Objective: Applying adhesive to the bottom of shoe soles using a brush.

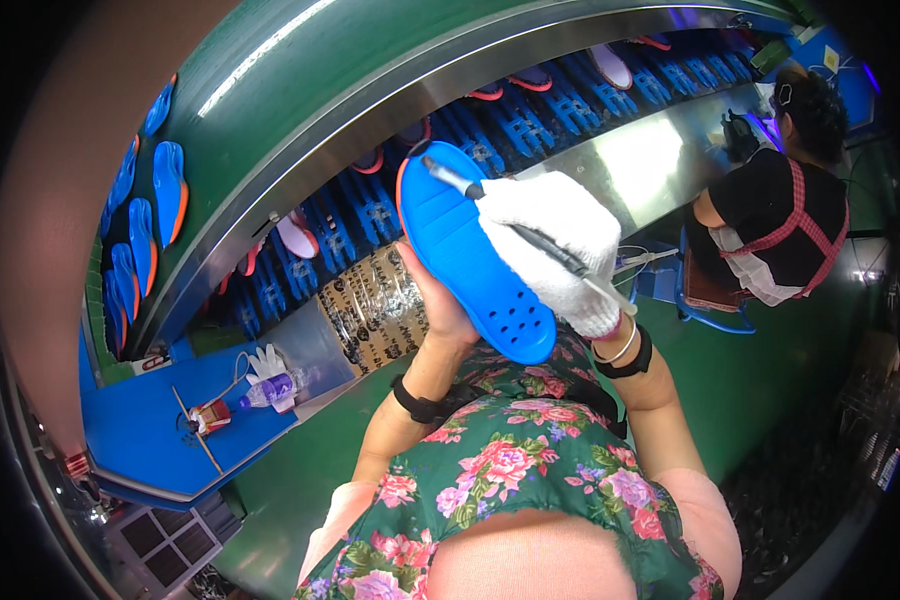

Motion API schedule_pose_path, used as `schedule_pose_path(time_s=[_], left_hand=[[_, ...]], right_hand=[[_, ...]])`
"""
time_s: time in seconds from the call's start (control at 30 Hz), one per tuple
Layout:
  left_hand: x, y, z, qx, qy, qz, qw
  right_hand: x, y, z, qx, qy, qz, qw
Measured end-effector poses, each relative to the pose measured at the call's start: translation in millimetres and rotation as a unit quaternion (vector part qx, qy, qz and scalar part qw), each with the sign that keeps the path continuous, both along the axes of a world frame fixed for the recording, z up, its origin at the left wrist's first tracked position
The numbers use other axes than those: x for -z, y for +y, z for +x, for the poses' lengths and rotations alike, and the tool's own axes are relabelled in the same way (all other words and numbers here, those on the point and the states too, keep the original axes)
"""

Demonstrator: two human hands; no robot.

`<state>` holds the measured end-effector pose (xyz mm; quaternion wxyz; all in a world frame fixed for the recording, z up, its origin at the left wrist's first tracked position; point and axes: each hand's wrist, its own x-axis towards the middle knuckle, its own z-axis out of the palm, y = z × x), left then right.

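Observation:
My bare left hand [442, 308] is closed on the edge of a blue shoe sole [460, 235] with an orange rim, tilted up in front of me. Small holes dot the sole's lower end. In a white knitted glove, my right hand [560, 225] grips a thin brush [455, 178]. The brush tip is over the sole's upper end; whether it touches the surface I cannot tell. Its dark handle runs back across the glove.
Beyond my hands runs a conveyor rack [570, 105] carrying shoe parts. Several blue soles [170, 190] lie on the green belt at left. A blue table [140, 430] holds a bottle [270, 390], a glove [266, 362] and a small pot [208, 415]. A co-worker [785, 200] sits at right.

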<state>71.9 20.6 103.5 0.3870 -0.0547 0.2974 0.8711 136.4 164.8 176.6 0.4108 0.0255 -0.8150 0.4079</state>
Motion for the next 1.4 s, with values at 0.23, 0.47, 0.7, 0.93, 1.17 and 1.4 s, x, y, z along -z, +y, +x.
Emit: schedule_pose_path(time_s=[0.23,0.47,0.7,0.93,1.17,1.4], left_hand=[[9.9,-9.3,11.7,-0.015,0.092,-0.088,0.992],[4.1,-15.8,2.4,-0.027,0.072,-0.075,0.994],[15.7,-31.8,-18.8,0.003,0.106,-0.053,0.993],[25.9,-30.0,-28.1,0.006,0.042,-0.092,0.995],[9.7,-13.4,-29.8,-0.035,0.074,-0.128,0.988],[17.7,-15.1,-45.4,0.101,0.025,0.133,0.986]], right_hand=[[-11.7,-25.5,8.4,-0.024,-0.054,0.072,0.996],[4.0,-26.4,-0.3,-0.035,-0.021,-0.146,0.988],[4.0,-34.7,-5.3,-0.123,-0.038,-0.081,0.988],[9.5,-29.0,-7.5,-0.093,-0.023,0.025,0.995],[19.8,-10.4,-4.8,-0.095,-0.027,-0.109,0.989],[24.3,-8.6,4.9,-0.203,-0.073,-0.152,0.964]])
